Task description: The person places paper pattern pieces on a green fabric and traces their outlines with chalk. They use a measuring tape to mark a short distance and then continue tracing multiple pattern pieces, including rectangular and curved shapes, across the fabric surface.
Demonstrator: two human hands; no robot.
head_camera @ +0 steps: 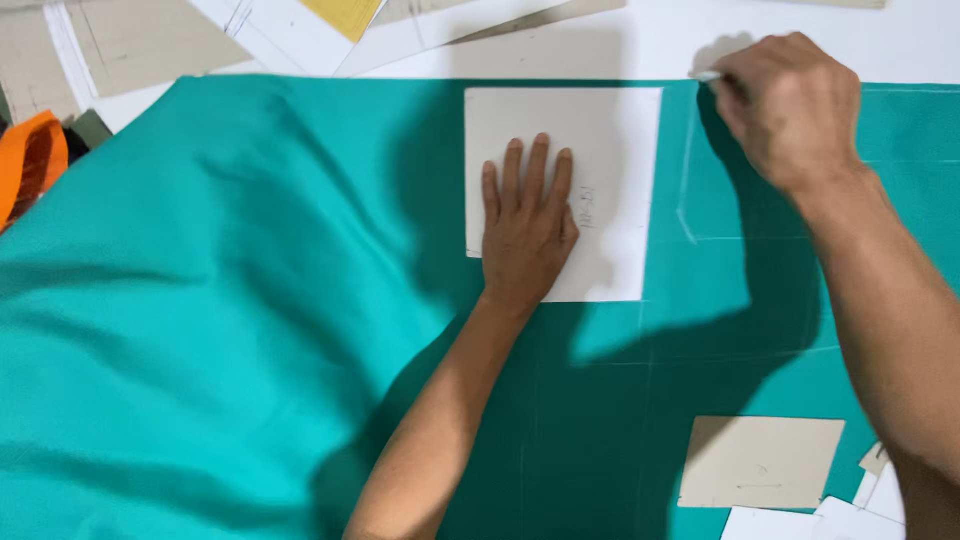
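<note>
Left hand [527, 225] lies flat, fingers spread, pressing a white card [563, 190] onto teal cloth [220, 300]. Right hand [790, 110] pinches a small chalk [706, 76] at the cloth's far edge, just beside the card.

The white tabletop [800, 40] carries a large sheet of teal woven fabric [200, 330], which covers most of it. Beyond the fabric's far edge, overlapping beige and white card pattern sheets [150, 40] lie directly on the tabletop. An orange plastic object [30, 165] sits at the fabric's left edge.
</note>
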